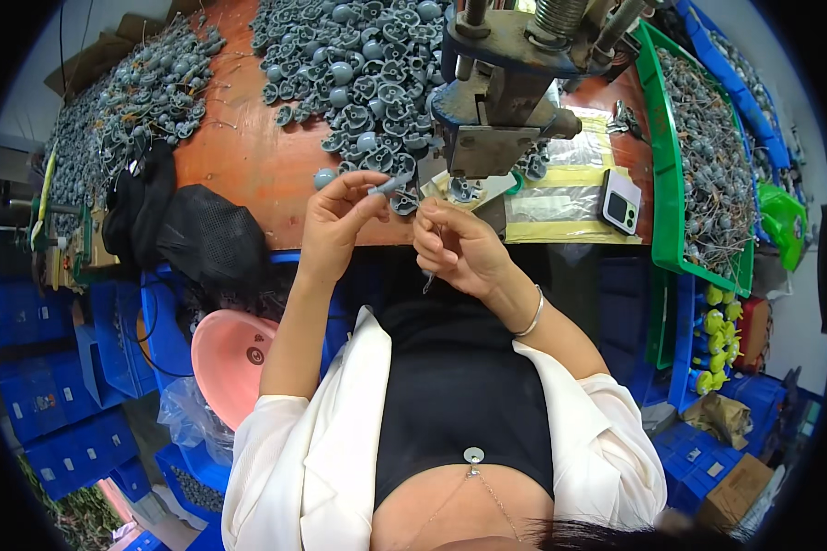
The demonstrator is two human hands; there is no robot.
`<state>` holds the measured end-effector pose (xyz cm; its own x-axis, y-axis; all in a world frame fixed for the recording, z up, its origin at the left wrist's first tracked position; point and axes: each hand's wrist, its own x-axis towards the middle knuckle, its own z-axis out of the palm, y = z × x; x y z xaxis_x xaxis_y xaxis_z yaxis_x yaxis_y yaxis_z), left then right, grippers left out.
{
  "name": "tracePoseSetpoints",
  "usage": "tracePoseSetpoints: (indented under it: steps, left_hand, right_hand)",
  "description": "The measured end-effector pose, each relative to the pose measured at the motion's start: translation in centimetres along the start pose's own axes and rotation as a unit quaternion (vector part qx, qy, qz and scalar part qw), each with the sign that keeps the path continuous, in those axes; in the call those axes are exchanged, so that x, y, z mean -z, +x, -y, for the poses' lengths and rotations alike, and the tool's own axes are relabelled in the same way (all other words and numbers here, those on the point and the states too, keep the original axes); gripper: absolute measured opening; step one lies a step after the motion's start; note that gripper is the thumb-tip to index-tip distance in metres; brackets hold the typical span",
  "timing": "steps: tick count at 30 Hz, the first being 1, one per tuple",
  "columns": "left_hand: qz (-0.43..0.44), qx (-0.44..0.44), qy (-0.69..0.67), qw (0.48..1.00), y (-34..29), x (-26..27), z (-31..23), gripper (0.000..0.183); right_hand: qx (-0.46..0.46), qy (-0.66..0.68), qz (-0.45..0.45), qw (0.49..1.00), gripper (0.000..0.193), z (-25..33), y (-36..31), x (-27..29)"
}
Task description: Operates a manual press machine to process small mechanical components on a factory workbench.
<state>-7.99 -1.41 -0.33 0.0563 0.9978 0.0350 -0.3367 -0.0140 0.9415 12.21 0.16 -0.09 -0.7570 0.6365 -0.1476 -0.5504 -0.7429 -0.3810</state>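
Observation:
My left hand (340, 220) is closed in a pinch on a small grey plastic piece (393, 185), just in front of a heap of grey plastic shells (358, 101). Close by on the right, my right hand (464, 246) has its fingers curled, thumb and forefinger together. A thin dark strand (428, 283) hangs below those fingers; what they pinch is hidden. Beyond my right hand stands a metal press (496, 138). Under its head, another grey part (465, 190) sits in a pale holder.
Grey parts with thin wires form a pile (156, 92) at the far left, behind a black mesh bag (211, 234). On the right are a phone (620, 202) and a green tray (666, 184) of wired parts. A pink basin (225, 363) stands below the table's left side.

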Motion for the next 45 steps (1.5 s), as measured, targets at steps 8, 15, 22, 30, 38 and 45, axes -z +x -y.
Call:
tracePoseSetpoints:
  steps: [8,15,22,30,38,45]
  left_hand:
    - [0.066,0.023,0.094,0.993,-0.8,-0.7,-2.2,0.027]
    - [0.091,-0.129,0.295,0.942,-1.2,-1.2,-2.9,0.046]
    - [-0.031,-0.227,0.424,0.876,-1.6,-1.0,-3.1,0.038]
    - [-0.147,-0.227,0.768,0.581,-1.4,-2.5,-4.2,0.033]
    - [0.019,-0.132,0.425,0.895,-1.2,-6.2,-0.7,0.024]
    - [-0.058,-0.175,0.468,0.864,1.4,-7.2,2.5,0.019]
  right_hand:
    - [-0.037,-0.113,-0.009,0.993,0.012,0.3,-0.1,-0.9]
    - [0.126,-0.219,-0.128,0.959,0.020,-0.7,-0.3,-2.3]
    - [0.221,-0.328,-0.147,0.907,0.017,-0.9,-0.6,-1.4]
    - [0.179,-0.453,-0.167,0.857,0.016,-0.1,-2.0,-0.4]
    - [0.264,-0.406,-0.186,0.855,0.015,0.0,-2.7,0.7]
    - [0.352,-0.705,-0.283,0.547,0.029,0.8,-2.4,2.6]
